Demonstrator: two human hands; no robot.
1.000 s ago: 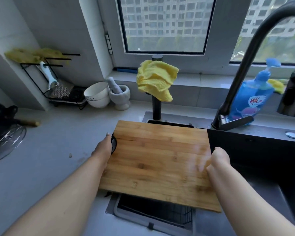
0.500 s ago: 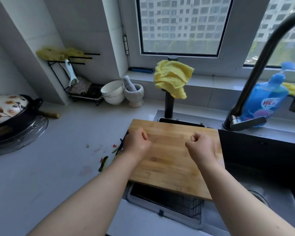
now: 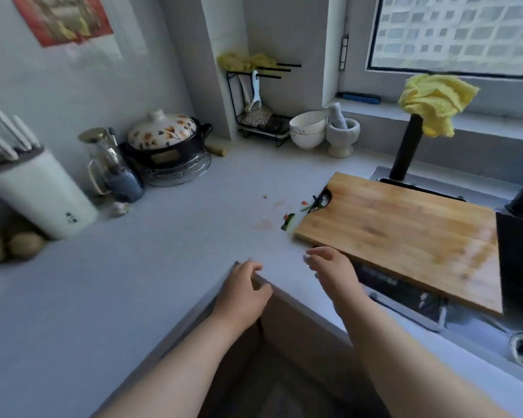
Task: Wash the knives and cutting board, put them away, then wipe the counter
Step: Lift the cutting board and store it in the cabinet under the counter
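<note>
Rectangular bamboo cutting board (image 3: 405,233) laid flat, bridging the sink (image 3: 477,324) rim at the bench (image 3: 133,282) right edge; positioned for washing, judged not yet begun. Left hand (image 3: 242,294) resting at the bench front corner, grip relaxed, holding nothing. Right hand (image 3: 332,270) beside the board's near corner, fingers loose, empty. Vegetable scraps (image 3: 289,220) left beside the board's handle end.

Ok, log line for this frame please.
cutting board: across sink edge, unheld | left hand: open, counter edge | right hand: open | scraps: on counter
</note>
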